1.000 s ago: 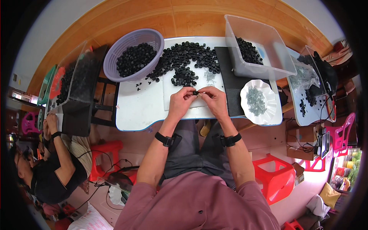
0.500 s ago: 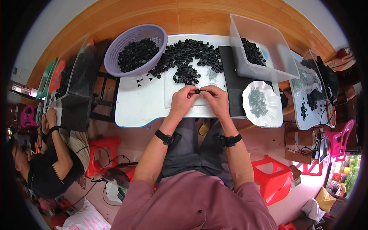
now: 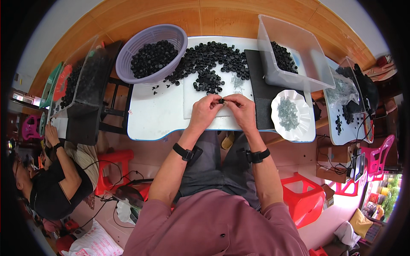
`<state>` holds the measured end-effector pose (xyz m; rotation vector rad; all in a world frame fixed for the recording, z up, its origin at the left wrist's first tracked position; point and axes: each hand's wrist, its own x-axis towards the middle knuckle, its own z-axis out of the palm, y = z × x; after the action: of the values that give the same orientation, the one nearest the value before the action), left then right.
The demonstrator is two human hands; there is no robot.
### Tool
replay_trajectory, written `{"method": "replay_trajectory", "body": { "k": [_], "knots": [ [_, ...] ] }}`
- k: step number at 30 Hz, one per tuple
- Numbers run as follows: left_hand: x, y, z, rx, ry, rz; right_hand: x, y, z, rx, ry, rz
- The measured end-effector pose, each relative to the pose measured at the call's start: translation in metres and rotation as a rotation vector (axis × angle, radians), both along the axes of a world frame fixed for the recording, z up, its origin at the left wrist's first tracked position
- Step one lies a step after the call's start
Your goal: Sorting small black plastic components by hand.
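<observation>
Close to the front of the white table (image 3: 149, 119), my two hands meet over a white board (image 3: 190, 106). My left hand (image 3: 206, 112) pinches a small black round cap-like part (image 3: 221, 101) between thumb and fingers. Right against it, my right hand (image 3: 240, 111) is closed in a pinch; anything in its fingertips is too small to make out. Just beyond my fingers lies a small heap of black parts (image 3: 208, 82), with a bigger spread of the same parts (image 3: 213, 54) behind it. Several small clear pieces (image 3: 238, 83) lie on the board's right side.
A purple basket (image 3: 121, 64) of black parts stands back left. On the right, a clear plastic bin (image 3: 294, 32) holds more, near a black mat (image 3: 256, 85). A white fluted dish (image 3: 302, 126) contains clear pieces. Another person (image 3: 55, 183) sits left; a red stool (image 3: 303, 200) stands right.
My hands stay in nearly the same place, and the black part shows a little more between my fingertips. The other person's hands at the left have shifted slightly.
</observation>
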<state>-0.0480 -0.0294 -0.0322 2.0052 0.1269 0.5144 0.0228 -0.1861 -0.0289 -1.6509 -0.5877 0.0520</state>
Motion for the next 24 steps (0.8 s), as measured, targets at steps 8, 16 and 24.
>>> {"method": "replay_trajectory", "body": {
  "k": [8, 16, 24],
  "knots": [
    [-0.0010, -0.0010, 0.0038, -0.040, 0.040, 0.008, -0.0016, -0.0002, 0.0012, 0.013, 0.039, -0.020],
    [0.0011, 0.0013, 0.0002, -0.021, 0.030, -0.016, -0.0006, 0.0004, 0.0012, 0.010, 0.001, -0.019],
    [0.0002, 0.0013, 0.0000, -0.011, 0.016, -0.019, -0.0017, 0.0010, 0.0013, -0.013, -0.081, -0.024]
  ]
}}
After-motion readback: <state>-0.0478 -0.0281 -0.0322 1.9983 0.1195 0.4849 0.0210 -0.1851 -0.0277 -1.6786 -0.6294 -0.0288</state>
